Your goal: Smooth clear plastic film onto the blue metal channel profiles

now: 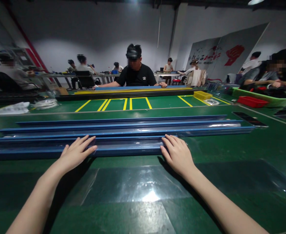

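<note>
Several long blue rails lie side by side across a green table (230, 152), running left to right. My left hand (75, 153) rests flat on the nearest blue rail (128, 148), fingers stretched out together. My right hand (178, 152) lies flat on the same rail's right end, fingers extended. Neither hand grips anything. A clear plastic sheet (133, 185) lies on the table in front of the rail, between my forearms. More blue rails (123, 125) lie just beyond the nearest one.
A person in a black shirt (136, 75) sits across, hands on another blue and yellow rail (133, 90). A yellow tray (202, 95), a red tray (252, 101) and a dark phone (249, 119) lie at right. Plastic bags (45, 103) sit at left. Other people work behind.
</note>
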A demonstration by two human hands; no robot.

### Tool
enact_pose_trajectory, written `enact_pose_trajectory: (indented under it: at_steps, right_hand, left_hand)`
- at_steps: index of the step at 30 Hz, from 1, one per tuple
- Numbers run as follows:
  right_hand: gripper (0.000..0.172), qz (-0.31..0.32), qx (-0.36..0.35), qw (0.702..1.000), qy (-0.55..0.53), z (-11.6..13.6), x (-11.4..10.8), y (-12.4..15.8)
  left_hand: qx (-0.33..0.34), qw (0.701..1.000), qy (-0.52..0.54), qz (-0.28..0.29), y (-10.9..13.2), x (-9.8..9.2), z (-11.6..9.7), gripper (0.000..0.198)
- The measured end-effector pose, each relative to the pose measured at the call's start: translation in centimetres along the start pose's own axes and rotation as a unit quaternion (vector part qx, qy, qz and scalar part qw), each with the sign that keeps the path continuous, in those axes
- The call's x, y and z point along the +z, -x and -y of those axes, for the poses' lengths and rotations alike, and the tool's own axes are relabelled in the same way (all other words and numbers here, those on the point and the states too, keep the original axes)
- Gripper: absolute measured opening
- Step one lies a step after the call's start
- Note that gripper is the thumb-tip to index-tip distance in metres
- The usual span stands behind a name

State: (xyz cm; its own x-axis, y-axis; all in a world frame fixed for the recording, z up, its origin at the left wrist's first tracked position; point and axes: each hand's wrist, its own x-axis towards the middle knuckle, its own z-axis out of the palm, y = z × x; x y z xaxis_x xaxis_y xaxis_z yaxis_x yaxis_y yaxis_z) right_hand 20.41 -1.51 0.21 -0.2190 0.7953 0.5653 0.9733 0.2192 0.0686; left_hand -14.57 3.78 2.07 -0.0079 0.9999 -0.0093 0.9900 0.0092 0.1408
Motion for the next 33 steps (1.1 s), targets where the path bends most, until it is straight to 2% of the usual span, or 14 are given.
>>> enact_pose_trajectory:
  at_steps: [3, 6, 8, 10, 13, 16, 19, 24, 27, 30, 33]
  right_hand:
    - [0.039, 0.004, -0.003, 1.0, 0.0, 0.2, 0.1, -0.1]
    - [0.039, 0.011, -0.011, 1.0, 0.002, 0.5, 0.2, -0.1]
    - [0.039, 0.011, -0.015, 1.0, 0.002, 0.5, 0.3, -0.1]
    - [0.04, 0.011, -0.019, 1.0, -0.001, 0.5, 0.4, 0.0]
    - [0.04, 0.016, -0.021, 1.0, -0.007, 0.3, 0.4, 0.0]
    - [0.039, 0.019, -0.019, 1.0, -0.013, 0.3, 0.2, 0.0]
    - [0.039, 0.015, -0.017, 1.0, -0.016, 0.4, 0.1, 0.0]
    - [0.039, 0.015, -0.01, 1.0, -0.013, 0.1, 0.0, 0.0]
    - [0.039, 0.021, -0.01, 1.0, -0.013, 0.1, 0.0, 0.0]
    - [0.04, 0.03, -0.018, 0.999, -0.012, 0.4, 0.1, 0.0]
    - [0.041, 0.031, -0.022, 0.999, -0.009, 0.5, 0.2, 0.0]
  left_hand:
    - [0.014, 0.998, 0.022, -0.053, 0.0, 0.2, -1.1, 0.049]
    - [0.095, 0.987, 0.06, -0.118, 0.6, 0.7, -4.4, 0.048]
    - [0.147, 0.98, 0.054, -0.126, 1.3, 1.3, -7.2, 0.047]
    - [0.153, 0.98, 0.025, -0.124, 1.9, 1.9, -9.4, 0.045]
    - [0.148, 0.982, -0.02, -0.118, 2.5, 2.4, -11.0, 0.044]
    - [0.146, 0.983, -0.034, -0.104, 2.6, 2.3, -10.8, 0.044]
    - [0.14, 0.987, -0.034, -0.077, 2.3, 1.7, -9.7, 0.045]
    - [0.12, 0.992, -0.03, -0.019, 1.7, 0.6, -6.5, 0.046]
    - [0.097, 0.995, -0.016, -0.003, 1.1, 0.4, -4.2, 0.047]
    - [0.088, 0.996, 0.002, -0.022, 0.7, 0.7, -3.1, 0.047]
    - [0.116, 0.99, 0.025, -0.076, 0.7, 1.1, -4.0, 0.042]
